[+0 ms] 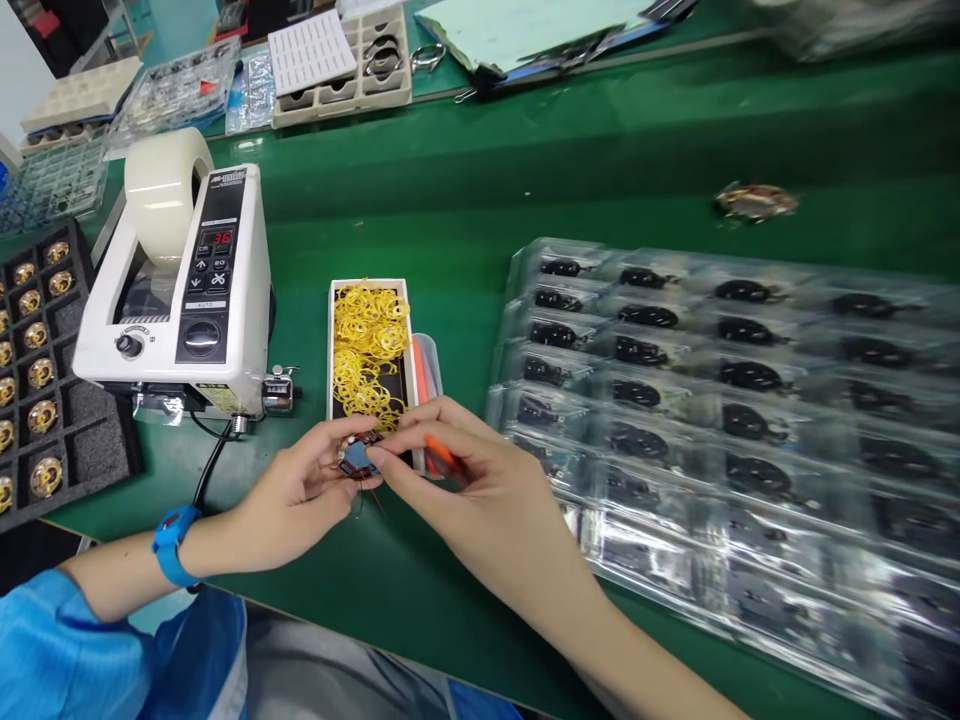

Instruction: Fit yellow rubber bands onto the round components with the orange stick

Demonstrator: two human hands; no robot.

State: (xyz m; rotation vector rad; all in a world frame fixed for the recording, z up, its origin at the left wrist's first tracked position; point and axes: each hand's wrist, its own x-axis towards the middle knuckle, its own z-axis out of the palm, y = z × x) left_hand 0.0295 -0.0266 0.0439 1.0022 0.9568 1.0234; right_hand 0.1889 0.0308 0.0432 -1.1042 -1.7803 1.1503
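My left hand point(304, 490) is closed around the edge of a small round electronic part point(357, 456) with a blue face, coppery rim and thin wires hanging below. My right hand point(480, 480) reaches over from the right, its thumb and forefinger pinched at the part's right edge. A slim orange tool point(444, 452) lies between my right fingers; its tip and kind are hidden. Just beyond my hands stands a white box point(331, 350) heaped with thin yellow rings point(367, 325). A clear plastic container point(430, 365) with something orange in it is beside that box.
On the left stand a white tape dispenser point(169, 345) and a black foam tray point(90, 455) of round gold parts. A clear blister tray point(600, 540) of black parts fills the right. Another round part point(756, 202) lies behind it. Papers point(525, 35) and trays line the back.
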